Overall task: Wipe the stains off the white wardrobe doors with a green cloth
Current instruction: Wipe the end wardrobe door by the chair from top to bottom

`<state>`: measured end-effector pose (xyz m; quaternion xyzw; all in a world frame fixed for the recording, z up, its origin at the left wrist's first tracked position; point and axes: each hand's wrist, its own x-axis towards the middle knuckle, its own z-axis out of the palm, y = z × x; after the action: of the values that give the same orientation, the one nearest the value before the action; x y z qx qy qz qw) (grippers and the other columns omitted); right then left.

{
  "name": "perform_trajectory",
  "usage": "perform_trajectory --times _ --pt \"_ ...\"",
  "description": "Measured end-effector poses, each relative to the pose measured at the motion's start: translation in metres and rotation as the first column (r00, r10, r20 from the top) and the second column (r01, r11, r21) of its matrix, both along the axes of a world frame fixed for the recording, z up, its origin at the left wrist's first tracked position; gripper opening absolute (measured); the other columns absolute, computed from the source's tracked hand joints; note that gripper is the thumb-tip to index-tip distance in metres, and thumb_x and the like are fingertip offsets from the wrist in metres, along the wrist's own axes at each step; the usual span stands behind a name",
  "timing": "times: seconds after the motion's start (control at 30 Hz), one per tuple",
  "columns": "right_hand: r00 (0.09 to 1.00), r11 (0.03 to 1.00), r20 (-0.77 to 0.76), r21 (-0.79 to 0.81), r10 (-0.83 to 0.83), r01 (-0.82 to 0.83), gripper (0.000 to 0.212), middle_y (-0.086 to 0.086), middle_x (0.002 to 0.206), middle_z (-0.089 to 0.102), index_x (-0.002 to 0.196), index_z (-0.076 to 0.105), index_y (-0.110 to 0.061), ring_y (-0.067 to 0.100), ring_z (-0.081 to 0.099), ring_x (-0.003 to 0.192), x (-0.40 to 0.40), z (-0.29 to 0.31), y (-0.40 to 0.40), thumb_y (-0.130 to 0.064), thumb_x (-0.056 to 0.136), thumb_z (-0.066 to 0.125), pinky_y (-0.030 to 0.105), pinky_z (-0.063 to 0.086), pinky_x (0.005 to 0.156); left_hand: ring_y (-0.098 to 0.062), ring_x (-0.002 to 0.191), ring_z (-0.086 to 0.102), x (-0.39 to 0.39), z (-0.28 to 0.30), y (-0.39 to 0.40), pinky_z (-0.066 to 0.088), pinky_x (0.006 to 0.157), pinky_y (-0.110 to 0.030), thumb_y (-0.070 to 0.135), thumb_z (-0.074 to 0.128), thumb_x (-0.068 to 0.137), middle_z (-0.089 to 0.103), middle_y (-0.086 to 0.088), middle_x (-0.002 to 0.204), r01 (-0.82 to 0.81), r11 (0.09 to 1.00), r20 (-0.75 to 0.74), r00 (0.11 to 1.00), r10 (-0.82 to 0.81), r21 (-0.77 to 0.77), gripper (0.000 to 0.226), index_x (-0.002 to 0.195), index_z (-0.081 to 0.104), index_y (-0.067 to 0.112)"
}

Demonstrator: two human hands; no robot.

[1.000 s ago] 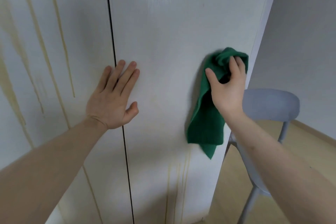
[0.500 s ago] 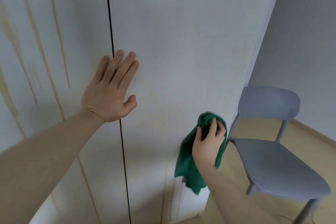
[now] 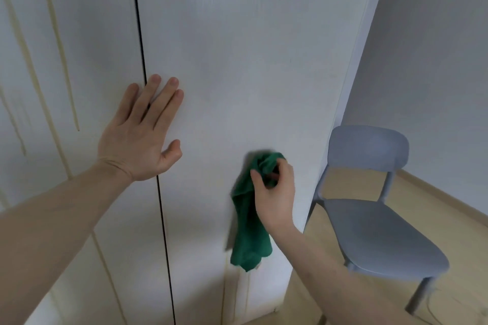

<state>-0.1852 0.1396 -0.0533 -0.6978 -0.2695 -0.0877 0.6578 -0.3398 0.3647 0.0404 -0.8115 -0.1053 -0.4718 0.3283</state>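
From the head view, our left hand (image 3: 140, 132) lies flat on the white wardrobe doors (image 3: 237, 60), fingers straight and spread — it spans the dark gap (image 3: 138, 34) between the left door and the right one. Our right hand (image 3: 274, 192) bunches the green cloth (image 3: 248, 219) against the right door, low down near its right edge, the rest of the cloth hanging below the fist. Yellowish streaks (image 3: 56, 34) run down the left door — fainter ones (image 3: 224, 285) show under the cloth. A grey chair (image 3: 375, 224) stands just beside the wardrobe on the wooden floor (image 3: 449, 219).
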Motion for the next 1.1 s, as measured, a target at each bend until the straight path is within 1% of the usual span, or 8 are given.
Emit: perform_trajectory --times 0.17,0.27,0.4,0.53,0.67,0.83,1.0,1.1 --pt "0.950 0.917 0.189 0.271 0.249 -0.294 0.054 -0.015 0.130 0.054 0.124 0.049 -0.050 0.003 0.058 0.121 -0.030 0.099 0.019 -0.012 0.094 0.074 0.026 0.057 0.093 -0.035 0.160 0.009 -0.004 0.001 -0.001 0.004 0.129 -0.052 0.042 0.049 0.086 0.014 -0.013 0.172 -0.022 1.000 -0.021 1.000 0.023 0.005 0.090 0.163 0.022 0.003" --pt "0.872 0.884 0.263 0.114 0.413 -0.453 0.078 -0.015 0.151 0.042 0.154 0.036 -0.032 0.001 0.048 0.135 -0.039 0.115 0.040 -0.006 0.090 0.074 0.034 0.056 0.101 -0.036 0.159 0.012 -0.003 0.002 -0.001 0.010 0.129 -0.055 0.043 0.059 0.088 0.020 -0.014 0.171 0.002 1.000 0.006 1.000 -0.002 0.030 0.091 0.162 0.026 0.001" --pt "0.846 0.955 0.443 -0.131 0.295 -0.265 0.079 -0.010 0.160 0.026 0.155 0.040 -0.025 0.012 0.035 0.147 -0.033 0.068 0.058 -0.009 0.086 0.076 0.048 0.045 0.114 -0.036 0.159 0.013 -0.004 0.003 0.001 0.010 0.129 -0.056 0.051 0.063 0.088 0.021 -0.015 0.170 0.000 0.999 -0.004 1.000 0.000 0.041 0.096 0.161 0.027 0.001" --pt "0.908 0.980 0.376 -0.135 0.186 -0.145 0.056 -0.012 0.139 0.035 0.139 0.052 -0.027 0.014 0.051 0.124 -0.027 -0.011 0.052 -0.007 0.090 0.068 0.041 0.048 0.108 -0.031 0.160 0.003 -0.003 0.003 0.003 0.001 0.130 -0.051 0.043 0.058 0.086 0.015 -0.013 0.172 -0.031 0.999 -0.020 0.999 0.032 0.021 0.094 0.163 0.023 0.002" --pt "0.965 0.948 0.234 -0.315 0.118 -0.040 0.046 -0.016 0.117 0.041 0.121 0.065 -0.024 0.013 0.055 0.101 -0.019 -0.080 0.037 0.003 0.086 0.056 0.031 0.051 0.096 -0.029 0.160 -0.002 -0.003 0.002 0.004 0.001 0.130 -0.051 0.040 0.057 0.085 0.012 -0.012 0.173 -0.047 0.999 -0.023 0.999 0.047 0.023 0.094 0.163 0.020 0.003" --pt "0.998 0.821 -0.055 -0.569 0.024 -0.051 0.057 -0.007 0.136 0.048 0.135 0.063 -0.018 0.017 0.057 0.111 -0.003 -0.133 0.001 0.012 0.090 0.044 0.034 0.050 0.107 -0.030 0.160 0.000 -0.003 0.000 0.003 0.003 0.129 -0.053 0.040 0.055 0.086 0.014 -0.013 0.172 -0.032 0.999 -0.018 0.999 0.033 0.031 0.092 0.163 0.021 0.002" --pt "0.982 0.900 -0.154 -0.435 -0.106 0.029 0.062 -0.006 0.126 0.057 0.135 0.062 -0.017 0.019 0.059 0.112 0.021 -0.116 -0.036 0.014 0.084 0.045 0.037 0.053 0.101 -0.030 0.161 -0.001 -0.002 0.002 0.003 0.002 0.129 -0.052 0.041 0.052 0.086 0.013 -0.012 0.173 -0.040 0.999 -0.023 0.999 0.041 0.025 0.092 0.163 0.020 0.003" --pt "0.985 0.968 -0.128 -0.237 -0.113 0.080 0.044 -0.007 0.110 0.064 0.114 0.067 -0.023 0.016 0.066 0.099 0.036 -0.070 -0.052 0.006 0.086 0.051 0.045 0.060 0.085 -0.031 0.161 0.002 -0.003 0.001 0.002 0.002 0.130 -0.051 0.042 0.052 0.086 0.013 -0.012 0.173 -0.041 0.999 -0.019 0.999 0.041 0.028 0.093 0.164 0.019 0.003"
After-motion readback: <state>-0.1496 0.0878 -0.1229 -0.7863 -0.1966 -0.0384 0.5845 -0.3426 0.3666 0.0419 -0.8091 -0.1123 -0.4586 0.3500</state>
